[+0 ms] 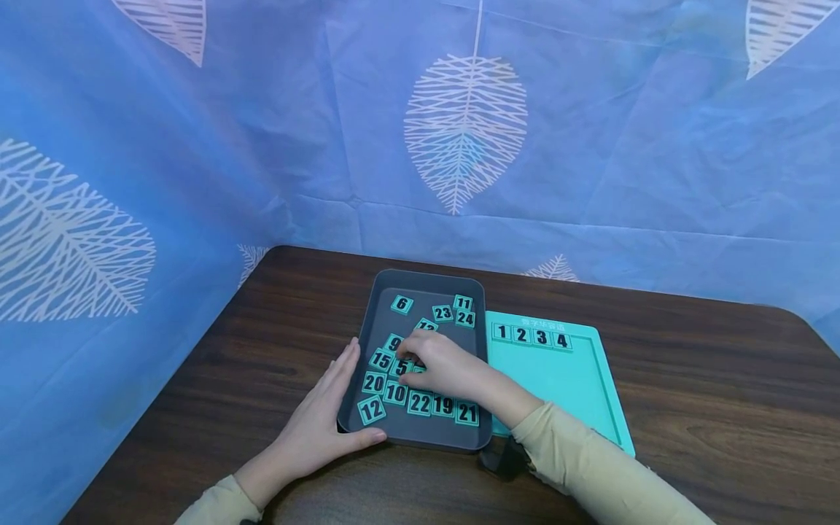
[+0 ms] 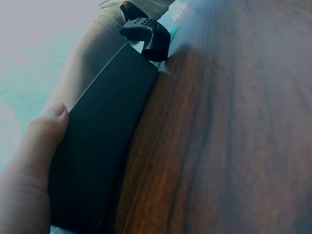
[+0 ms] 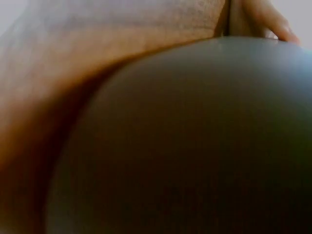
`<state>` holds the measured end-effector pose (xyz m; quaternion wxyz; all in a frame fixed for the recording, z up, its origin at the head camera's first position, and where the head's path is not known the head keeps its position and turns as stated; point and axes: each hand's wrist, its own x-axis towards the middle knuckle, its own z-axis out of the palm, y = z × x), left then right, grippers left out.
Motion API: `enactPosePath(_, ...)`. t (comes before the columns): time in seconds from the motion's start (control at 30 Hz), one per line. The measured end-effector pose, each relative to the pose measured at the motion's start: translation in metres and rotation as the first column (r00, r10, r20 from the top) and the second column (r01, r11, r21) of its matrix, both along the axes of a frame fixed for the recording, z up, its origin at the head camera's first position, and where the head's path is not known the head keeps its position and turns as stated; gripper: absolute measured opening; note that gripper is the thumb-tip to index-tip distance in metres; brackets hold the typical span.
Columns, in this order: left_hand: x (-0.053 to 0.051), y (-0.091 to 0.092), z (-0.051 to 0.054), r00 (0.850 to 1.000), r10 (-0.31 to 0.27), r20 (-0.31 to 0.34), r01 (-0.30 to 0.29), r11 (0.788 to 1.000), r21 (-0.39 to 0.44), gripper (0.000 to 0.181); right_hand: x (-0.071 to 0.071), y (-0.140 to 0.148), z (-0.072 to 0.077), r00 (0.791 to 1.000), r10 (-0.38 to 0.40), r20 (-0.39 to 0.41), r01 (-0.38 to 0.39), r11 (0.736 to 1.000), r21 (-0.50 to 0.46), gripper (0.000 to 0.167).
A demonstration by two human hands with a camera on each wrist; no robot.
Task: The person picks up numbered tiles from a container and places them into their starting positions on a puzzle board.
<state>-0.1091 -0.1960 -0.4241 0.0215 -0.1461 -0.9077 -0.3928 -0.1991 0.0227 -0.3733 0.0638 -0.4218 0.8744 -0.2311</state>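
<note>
Number tiles (image 1: 420,402), lying loose across a dark gray tray (image 1: 423,286) at the left of a turquoise board (image 1: 551,386), seen from the head camera. Curling the right hand (image 1: 446,364) over the tray's near half, pinching tile 5 (image 1: 403,368) by its edges between thumb and fingers, hard against tile 10 (image 1: 396,392) and tile 15 (image 1: 381,359); cannot tell any lift. Resting the left hand (image 1: 321,419) along the tray's left side, fingers straight and grasping nothing. Showing tiles 1 to 4 (image 1: 541,337) in a row at the board's far left. Possibly losing tile 5 from so slim a pinch, or dragging neighbors along because of tight packing. Possibly jarring the board, too, should the left hand be shoving rightward.

From the left wrist, laying the left thumb (image 2: 46,127) against the tray's upper edge, above the wooden table (image 2: 219,122), with a black wrist device (image 2: 146,39) beyond the far corner. Perhaps tilting the tray and sliding everything, if bearing down there.

From the right wrist, facing a dark, blurred curve (image 3: 185,136) below a fingertip (image 3: 285,33); cannot tell the grasp or find tile 5.
</note>
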Motion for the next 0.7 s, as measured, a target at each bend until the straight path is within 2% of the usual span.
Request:
enactPosePath(0.13,-0.0001,-0.0002,0.0003,1.000,-0.002,-0.001,0.002,1.000,0.002,0.112,0.0005,-0.0021,-0.0010,0.999,0.000,-0.032,0.001,0.999,0.032,0.031)
enactPosePath(0.37,0.0004,-0.0004,0.0007,1.000,-0.009,-0.003,0.009,1.000,0.006,0.111,0.0013,-0.0036,0.0007,0.999,0.006,-0.036,-0.004,0.998,0.060,0.031)
enactPosePath(0.7,0.0010,0.0002,0.0013,1.000,-0.006,-0.002,0.006,1.000,0.003,0.111,0.0010,-0.0062,-0.0027,0.996,0.012,-0.084,-0.007,0.998,0.059,0.030)
